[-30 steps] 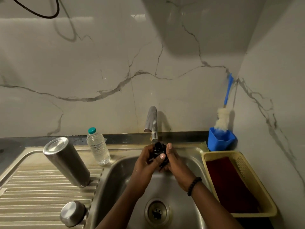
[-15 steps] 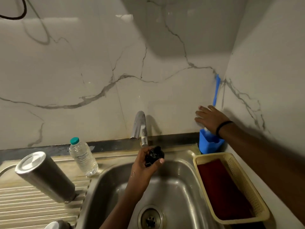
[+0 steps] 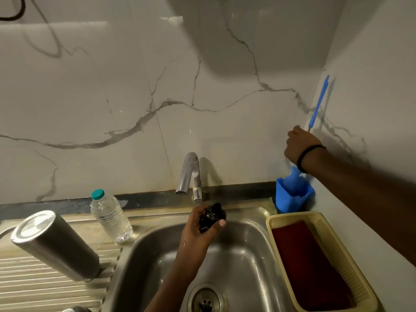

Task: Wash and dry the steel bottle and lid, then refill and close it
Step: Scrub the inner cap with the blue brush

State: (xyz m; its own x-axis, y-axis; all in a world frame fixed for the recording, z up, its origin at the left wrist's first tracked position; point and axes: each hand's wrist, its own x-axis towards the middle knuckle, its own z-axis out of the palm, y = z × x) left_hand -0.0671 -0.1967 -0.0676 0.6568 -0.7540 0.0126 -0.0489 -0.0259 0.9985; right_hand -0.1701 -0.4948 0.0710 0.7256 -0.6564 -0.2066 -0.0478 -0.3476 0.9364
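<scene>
The steel bottle point(image 3: 56, 245) stands upside down on the draining board at the left, its base facing me. My left hand point(image 3: 200, 230) grips the black lid point(image 3: 212, 218) over the sink point(image 3: 245, 251), just under the tap point(image 3: 190, 174). My right hand point(image 3: 300, 146) is curled round the blue-handled bottle brush point(image 3: 318, 103) at the right wall, above its blue holder point(image 3: 293, 195). The brush head is hidden behind my hand.
A small clear plastic water bottle point(image 3: 111, 216) with a teal cap stands beside the steel bottle. A yellow basket point(image 3: 337, 246) holding a dark red cloth point(image 3: 310, 266) sits right of the sink. A steel object's rim point(image 3: 75, 309) peeks in at the bottom edge.
My right hand left the lid, reached to the blue holder, then closed round the brush and rose along the wall. My left hand kept the lid under the tap.
</scene>
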